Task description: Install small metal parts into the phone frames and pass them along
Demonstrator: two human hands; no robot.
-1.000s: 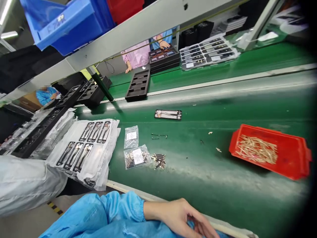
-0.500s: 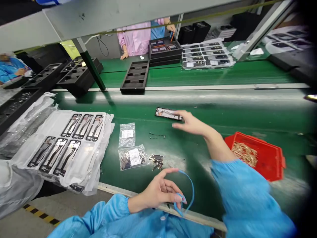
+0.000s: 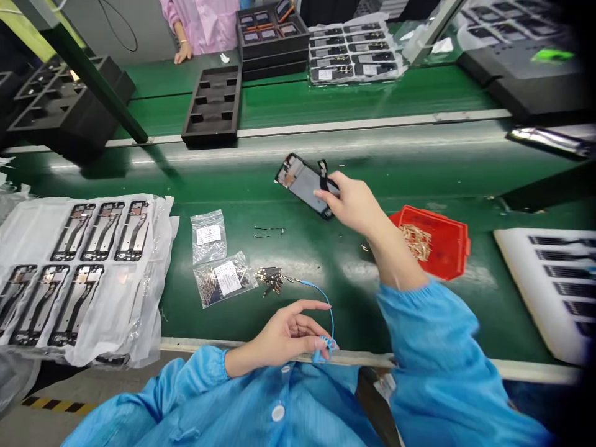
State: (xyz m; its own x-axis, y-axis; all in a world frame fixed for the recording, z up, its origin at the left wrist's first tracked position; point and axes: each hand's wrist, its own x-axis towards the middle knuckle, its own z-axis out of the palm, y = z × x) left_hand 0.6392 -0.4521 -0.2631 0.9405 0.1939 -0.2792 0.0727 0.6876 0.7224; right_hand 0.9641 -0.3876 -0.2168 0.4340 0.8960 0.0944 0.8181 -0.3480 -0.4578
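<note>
My right hand (image 3: 357,203) grips the near end of a phone frame (image 3: 303,181) between thumb and fingers. The frame is tilted above the green bench, and a black flex cable (image 3: 323,174) stands up from it. Close to the bench's front edge, my left hand (image 3: 289,335) pinches a coiled blue cord (image 3: 328,343). The cord's thin far end runs to a pile of small dark and gold parts (image 3: 270,278). Left of that pile lie a zip bag of small parts (image 3: 228,278) and a second labelled bag (image 3: 208,236).
A red bin (image 3: 440,251) of gold-coloured pieces stands right of my right forearm. On the left, a white tray (image 3: 118,292) holds several phone frames. A white rack (image 3: 526,273) sits at far right. Black trays (image 3: 214,102) and a pink-sleeved person (image 3: 205,28) are behind.
My right hand has taken hold of the phone frame and lifted and turned it; its flex cable now stands up. My left hand still holds the blue cord. The view has shifted down and right.
</note>
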